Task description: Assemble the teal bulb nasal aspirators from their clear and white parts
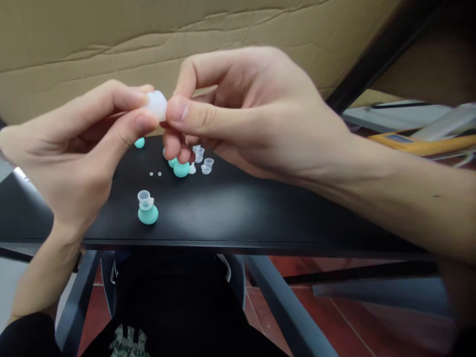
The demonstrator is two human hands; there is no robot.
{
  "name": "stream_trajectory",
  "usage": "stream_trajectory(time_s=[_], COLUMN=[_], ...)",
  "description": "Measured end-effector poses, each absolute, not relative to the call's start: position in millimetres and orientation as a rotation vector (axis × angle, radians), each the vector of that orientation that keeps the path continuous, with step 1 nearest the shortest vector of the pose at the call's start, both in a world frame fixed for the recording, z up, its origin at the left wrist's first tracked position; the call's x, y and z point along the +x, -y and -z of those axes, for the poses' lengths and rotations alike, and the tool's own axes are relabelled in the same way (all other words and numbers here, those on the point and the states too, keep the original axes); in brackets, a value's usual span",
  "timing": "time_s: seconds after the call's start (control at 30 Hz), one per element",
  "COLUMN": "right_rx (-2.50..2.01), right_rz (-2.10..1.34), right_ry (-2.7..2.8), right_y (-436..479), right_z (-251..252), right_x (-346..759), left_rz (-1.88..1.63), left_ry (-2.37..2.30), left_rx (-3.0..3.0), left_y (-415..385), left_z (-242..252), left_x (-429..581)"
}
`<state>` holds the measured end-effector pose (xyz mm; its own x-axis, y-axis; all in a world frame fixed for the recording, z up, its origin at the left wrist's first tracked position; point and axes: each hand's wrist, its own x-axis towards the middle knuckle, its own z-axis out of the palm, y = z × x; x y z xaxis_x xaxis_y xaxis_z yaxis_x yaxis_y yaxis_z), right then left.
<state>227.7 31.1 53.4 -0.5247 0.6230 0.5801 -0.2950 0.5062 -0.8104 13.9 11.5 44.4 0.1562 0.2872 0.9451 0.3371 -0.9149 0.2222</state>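
My left hand (84,134) is raised above the table, pinching a small white cap-like piece (156,105) between thumb and forefinger. Against the right edge of that piece press the thumb and forefinger of my right hand (256,106), closed in a pinch, its other fingers curled below. Whether a smaller part sits between the right fingertips is hidden. Below the hands, a teal squeeze bulb (148,215) stands near the table's front edge with a clear plastic cup (144,199) on top.
Farther back on the black table (230,208) are teal bulbs (181,169), clear plastic cups (207,166), a white cone-shaped piece (192,168) and two tiny white discs (159,174). Another teal piece (139,143) lies at the back. Cardboard (92,44) rises behind the table.
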Motion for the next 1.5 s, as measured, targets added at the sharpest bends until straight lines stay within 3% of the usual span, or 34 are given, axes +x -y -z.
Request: stream_trajectory(time_s=[0.23,0.37,0.57,0.83,1.13,1.23,1.3,1.33,1.5], right_rx=[-0.523,-0.751,-0.955,-1.125,-1.141,-1.233,-1.327,-1.372,-1.533], right_rz=[-1.000,-0.632,-0.254,0.360,0.598,0.720,0.756,0.756,0.716], right_ry=[2.107,2.333,2.527,2.535,2.485,2.529,2.652,2.722,2.961], right_y=[-60,-69,-71,-78,-56,-50,-48,-48,-57], right_z=[-65,-68,-64,-45,-47,-52,-54,-54,-47], right_x=[241,250,248,238,233,237,240,242,243], left_rz=[1.805,1.799,1.865,1.927,2.044,1.644,0.977,0.810,0.456], left_ry=[0.509,0.378,0.735,0.865,1.139,1.254,1.323,1.323,1.281], left_rx=[-2.640,-2.752,-2.760,-2.582,-2.569,-2.696,-2.776,-2.803,-2.840], left_y=[-66,-82,-84,-86,-65,-74,-84,-89,-97], left_z=[-49,-33,-1,12,2,7,13,16,26], left_x=[10,12,19,22,23,9,-2,-6,-12])
